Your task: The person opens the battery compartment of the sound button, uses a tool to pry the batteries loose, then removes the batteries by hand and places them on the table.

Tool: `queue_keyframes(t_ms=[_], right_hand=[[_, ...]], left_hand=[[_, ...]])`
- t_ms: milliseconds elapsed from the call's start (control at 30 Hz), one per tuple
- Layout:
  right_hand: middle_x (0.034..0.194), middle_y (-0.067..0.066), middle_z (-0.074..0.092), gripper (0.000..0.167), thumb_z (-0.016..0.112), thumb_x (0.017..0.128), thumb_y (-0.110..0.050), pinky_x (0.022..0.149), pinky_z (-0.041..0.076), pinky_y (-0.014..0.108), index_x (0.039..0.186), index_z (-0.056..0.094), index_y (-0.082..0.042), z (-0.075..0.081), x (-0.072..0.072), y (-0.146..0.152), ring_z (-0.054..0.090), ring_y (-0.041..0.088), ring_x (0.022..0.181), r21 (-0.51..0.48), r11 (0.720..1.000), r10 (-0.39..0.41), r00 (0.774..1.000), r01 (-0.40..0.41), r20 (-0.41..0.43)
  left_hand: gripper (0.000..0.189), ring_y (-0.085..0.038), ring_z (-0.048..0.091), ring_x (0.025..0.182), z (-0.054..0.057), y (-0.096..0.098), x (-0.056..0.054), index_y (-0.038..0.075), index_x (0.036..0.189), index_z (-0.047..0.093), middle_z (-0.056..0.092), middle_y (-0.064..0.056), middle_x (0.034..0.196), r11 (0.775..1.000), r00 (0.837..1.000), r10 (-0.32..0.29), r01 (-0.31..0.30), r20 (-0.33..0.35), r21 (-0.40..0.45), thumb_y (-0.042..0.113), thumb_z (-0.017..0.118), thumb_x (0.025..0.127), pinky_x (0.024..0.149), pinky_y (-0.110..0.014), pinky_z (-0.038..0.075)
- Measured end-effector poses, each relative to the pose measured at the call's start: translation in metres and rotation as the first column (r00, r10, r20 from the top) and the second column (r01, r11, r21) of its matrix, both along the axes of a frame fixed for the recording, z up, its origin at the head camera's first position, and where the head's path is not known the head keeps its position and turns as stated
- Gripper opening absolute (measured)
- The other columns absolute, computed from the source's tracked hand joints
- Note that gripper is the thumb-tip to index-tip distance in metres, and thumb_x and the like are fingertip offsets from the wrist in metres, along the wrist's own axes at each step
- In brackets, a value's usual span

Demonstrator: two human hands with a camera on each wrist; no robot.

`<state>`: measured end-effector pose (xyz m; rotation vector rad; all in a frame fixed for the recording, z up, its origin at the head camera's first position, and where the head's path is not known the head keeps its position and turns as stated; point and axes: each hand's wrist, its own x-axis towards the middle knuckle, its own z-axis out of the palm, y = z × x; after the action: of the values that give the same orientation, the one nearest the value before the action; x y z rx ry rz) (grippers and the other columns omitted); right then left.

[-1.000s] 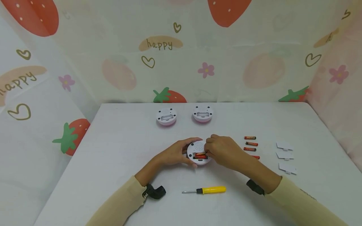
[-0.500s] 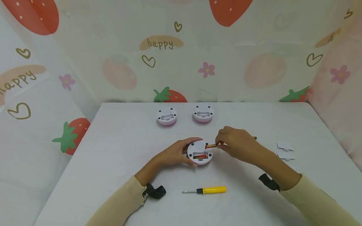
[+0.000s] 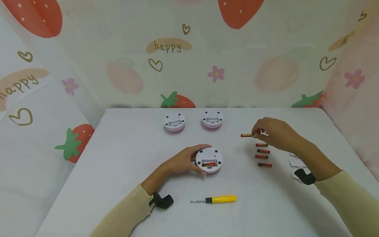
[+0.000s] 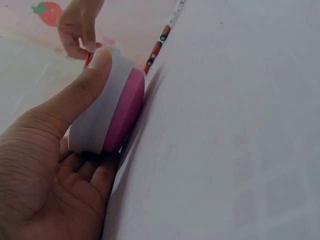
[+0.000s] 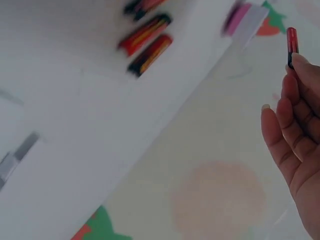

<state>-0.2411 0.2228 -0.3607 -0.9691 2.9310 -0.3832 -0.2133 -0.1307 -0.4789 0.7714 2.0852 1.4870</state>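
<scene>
My left hand (image 3: 184,160) grips a round white device (image 3: 209,152) by its left side, thumb in front and fingers behind. The underside faces up, with speaker holes and an uncovered battery compartment where one red battery (image 3: 209,164) lies. In the left wrist view the device's pink part (image 4: 125,110) shows against the table side. Raised at the right, my right hand (image 3: 275,132) pinches another red-and-black battery (image 3: 246,135) by one end between thumb and fingertip. Below that hand, several batteries (image 3: 262,156) lie in a column on the table.
Two similar devices (image 3: 174,122) stand upturned at the back, their compartments bare. White covers (image 3: 297,162) lie at the right, partly hidden by the right forearm. In front is a yellow-handled screwdriver (image 3: 224,199). Printed cloth (image 3: 237,82) hangs behind the table.
My right hand has drawn one of the two batteries out of the compartment and carried it right and back, over beyond the battery column. The left hand still holds the device in place.
</scene>
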Motion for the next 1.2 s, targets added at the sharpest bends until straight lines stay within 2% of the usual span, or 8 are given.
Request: queue_keyframes(t_ms=[200, 567, 733, 933, 1200], right_hand=[[0.093, -0.001, 0.068, 0.011, 0.078, 0.089, -0.009, 0.075, 0.054, 0.04, 0.1, 0.075, -0.01, -0.009, -0.023, 0.025, 0.06, 0.02, 0.088, 0.041, 0.997, -0.065, 0.997, 0.063, 0.049], [0.093, 0.001, 0.069, 0.01, 0.077, 0.09, -0.007, 0.076, 0.056, 0.044, 0.1, 0.075, -0.008, -0.031, -0.044, 0.035, 0.06, 0.022, 0.088, 0.131, 0.984, -0.139, 0.981, 0.121, 0.136], [0.089, 0.001, 0.068, 0.007, 0.076, 0.09, -0.007, 0.069, 0.054, 0.038, 0.097, 0.075, -0.008, -0.039, -0.055, 0.038, 0.058, 0.02, 0.082, 0.142, 0.982, -0.147, 0.974, 0.123, 0.172], [0.084, 0.0, 0.066, 0.003, 0.076, 0.091, -0.008, 0.068, 0.05, 0.035, 0.093, 0.073, -0.007, -0.045, -0.062, 0.042, 0.056, 0.019, 0.078, 0.156, 0.982, -0.134, 0.974, 0.106, 0.182], [0.092, 0.0, 0.068, 0.005, 0.069, 0.095, -0.006, 0.075, 0.053, 0.04, 0.095, 0.071, -0.01, -0.056, -0.065, 0.043, 0.056, 0.021, 0.082, 0.206, 0.975, -0.127, 0.975, 0.088, 0.185]], left_hand=[[0.093, -0.01, 0.05, 0.133, -0.001, 0.0, -0.001, 0.023, 0.154, 0.043, 0.048, 0.005, 0.151, 1.0, 1.0, -0.001, 0.001, -0.004, -0.001, 0.013, 0.092, 0.075, 0.112, -0.024, 0.039], [0.093, -0.011, 0.05, 0.132, 0.001, 0.0, 0.003, 0.021, 0.154, 0.042, 0.048, 0.004, 0.151, 1.0, 1.0, 0.004, -0.004, -0.002, -0.017, 0.012, 0.091, 0.075, 0.112, -0.025, 0.039], [0.093, -0.01, 0.05, 0.132, -0.002, 0.0, 0.002, 0.021, 0.154, 0.043, 0.049, 0.004, 0.15, 1.0, 1.0, -0.002, 0.002, -0.004, -0.008, 0.011, 0.091, 0.075, 0.112, -0.023, 0.039], [0.093, -0.01, 0.051, 0.131, -0.003, 0.0, 0.001, 0.023, 0.154, 0.043, 0.049, 0.005, 0.15, 1.0, 1.0, -0.007, 0.007, -0.017, -0.003, 0.012, 0.091, 0.076, 0.112, -0.024, 0.039], [0.093, -0.01, 0.05, 0.132, -0.001, -0.001, 0.0, 0.022, 0.155, 0.041, 0.048, 0.004, 0.151, 1.0, 1.0, -0.014, 0.014, -0.021, -0.002, 0.014, 0.091, 0.076, 0.112, -0.025, 0.039]])
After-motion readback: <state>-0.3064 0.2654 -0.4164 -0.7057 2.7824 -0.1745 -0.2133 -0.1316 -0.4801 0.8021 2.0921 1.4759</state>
